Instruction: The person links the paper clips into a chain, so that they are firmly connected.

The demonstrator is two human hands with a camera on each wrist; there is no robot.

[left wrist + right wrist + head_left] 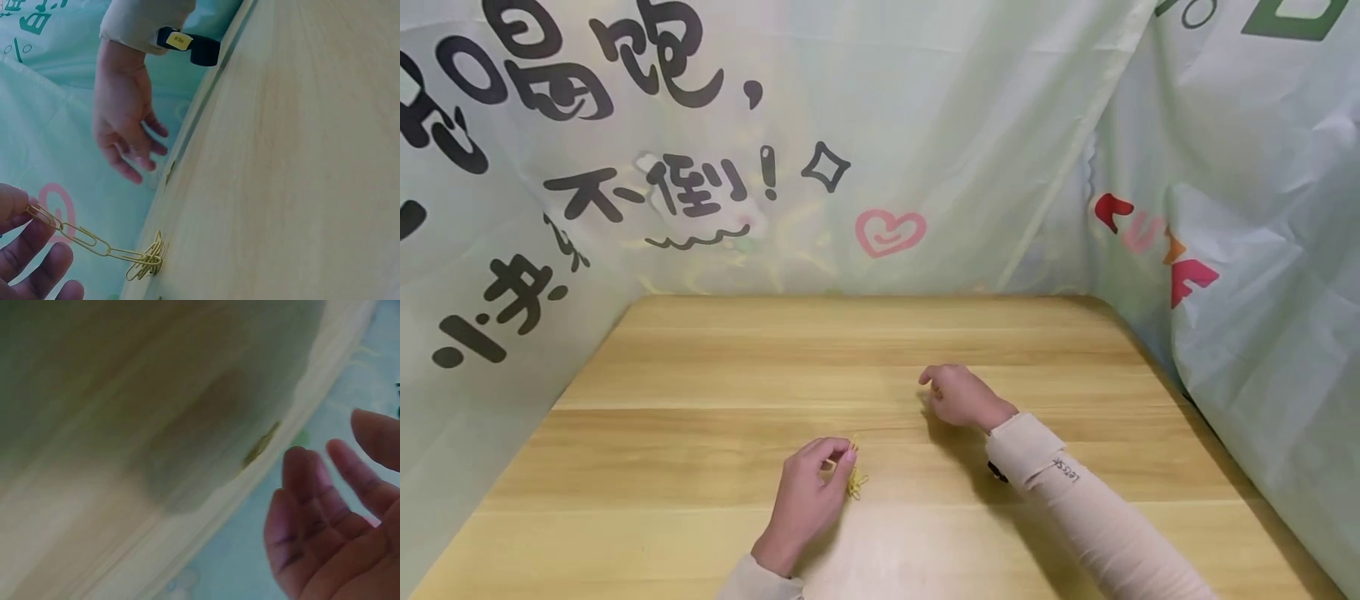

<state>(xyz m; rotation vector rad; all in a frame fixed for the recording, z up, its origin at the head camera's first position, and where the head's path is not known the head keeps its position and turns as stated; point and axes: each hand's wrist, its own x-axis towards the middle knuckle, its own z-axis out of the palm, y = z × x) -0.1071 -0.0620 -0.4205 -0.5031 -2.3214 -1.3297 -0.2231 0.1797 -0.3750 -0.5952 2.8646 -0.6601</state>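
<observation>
My left hand (808, 492) pinches the end of a chain of gold paper clips (92, 242) between thumb and forefinger. The chain slants down to a tangled bunch of paper clips (149, 261) at its lower end, by the tabletop. Farther forward and to the right, my right hand (961, 395) hovers over the table with nothing held, its fingers loosely bent, as the right wrist view shows (337, 525). Below those fingers lies a small gold heap (259, 449), too blurred to make out singly.
The wooden table (700, 358) has pale printed curtains (985, 150) along its back and sides. A black band with a camera (203, 50) sits on the right wrist. Another gold bit (160, 297) shows at the left wrist view's bottom edge.
</observation>
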